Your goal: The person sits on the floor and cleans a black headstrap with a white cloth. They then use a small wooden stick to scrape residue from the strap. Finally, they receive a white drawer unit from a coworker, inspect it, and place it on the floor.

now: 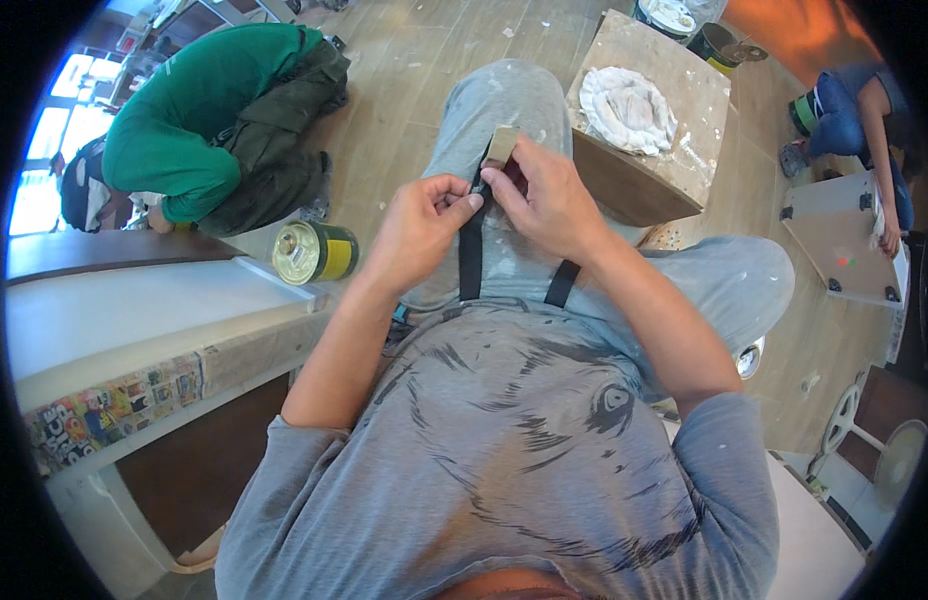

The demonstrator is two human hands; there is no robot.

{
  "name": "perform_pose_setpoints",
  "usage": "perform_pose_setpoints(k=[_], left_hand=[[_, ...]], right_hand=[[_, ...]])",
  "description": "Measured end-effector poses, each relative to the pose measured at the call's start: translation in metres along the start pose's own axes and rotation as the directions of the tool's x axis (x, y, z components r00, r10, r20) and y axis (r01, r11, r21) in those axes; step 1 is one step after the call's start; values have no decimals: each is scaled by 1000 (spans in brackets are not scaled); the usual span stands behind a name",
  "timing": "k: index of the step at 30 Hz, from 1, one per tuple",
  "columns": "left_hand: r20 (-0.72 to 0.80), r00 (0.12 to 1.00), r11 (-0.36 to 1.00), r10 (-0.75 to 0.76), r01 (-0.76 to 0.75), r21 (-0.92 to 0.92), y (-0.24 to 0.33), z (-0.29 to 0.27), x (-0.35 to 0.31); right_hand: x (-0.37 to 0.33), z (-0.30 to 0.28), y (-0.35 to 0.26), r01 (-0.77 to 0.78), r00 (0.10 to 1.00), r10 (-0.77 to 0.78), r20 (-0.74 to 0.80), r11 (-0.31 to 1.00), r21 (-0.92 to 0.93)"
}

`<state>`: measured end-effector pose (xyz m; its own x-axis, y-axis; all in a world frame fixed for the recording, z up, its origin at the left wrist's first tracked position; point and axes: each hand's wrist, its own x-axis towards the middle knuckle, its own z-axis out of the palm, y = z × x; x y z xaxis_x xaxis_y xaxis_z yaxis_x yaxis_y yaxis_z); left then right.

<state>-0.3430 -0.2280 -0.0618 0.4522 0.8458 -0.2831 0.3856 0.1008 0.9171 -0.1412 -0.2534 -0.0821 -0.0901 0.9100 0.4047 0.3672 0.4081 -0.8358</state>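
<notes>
Strap [470, 262]: black, flat, lying along the wearer's trousers [508, 95], its upper end at the fingers. Judged light, soft and limp, little risk of breaking; best held by the edges near that end.

Tan piece [501, 143]: small, flat-faced, at the strap's upper end. Probably light and stiffer than the strap; best held by its sides. Whether the two are joined is not discernible.

Left hand [416, 230]: left of the strap; thumb and forefinger together, pinching its edge.

Right hand [556, 205]: right of the strap; thumb and forefinger drawn in, clamped on the tan piece; contact partly hidden.

Second strap [561, 284]: black, right of the first.

Can [336, 252]: yellow and dark, left of the strap.

Box [706, 98]: wooden, beyond the strap to the right; white wad [629, 112] on top.

Co-worker in green [209, 100]: bent over, beyond the strap, far left.
</notes>
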Motion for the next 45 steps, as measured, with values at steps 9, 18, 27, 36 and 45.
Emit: perform_pose_setpoints(k=[9,18,27,36,45], left_hand=[[4,1000,1000,9,-9,28,0,1,1],[1,1000,1000,9,-9,7,2,2,0],[-15,1000,1000,7,-7,15,2,3,-1],[-25,1000,999,20,-19,30,-4,3,2],[-13,1000,1000,21,-21,16,2,3,1]], right_hand=[[3,-1,-6,-12,1000,12,8,1000,8],[4,-1,-1,3,999,-2,39,1000,-15],[6,-2,-2,4,1000,-5,19,1000,10],[8,-2,0,-10,999,11,33,1000,-14],[7,-3,1,19,999,-17,49,999,-32]])
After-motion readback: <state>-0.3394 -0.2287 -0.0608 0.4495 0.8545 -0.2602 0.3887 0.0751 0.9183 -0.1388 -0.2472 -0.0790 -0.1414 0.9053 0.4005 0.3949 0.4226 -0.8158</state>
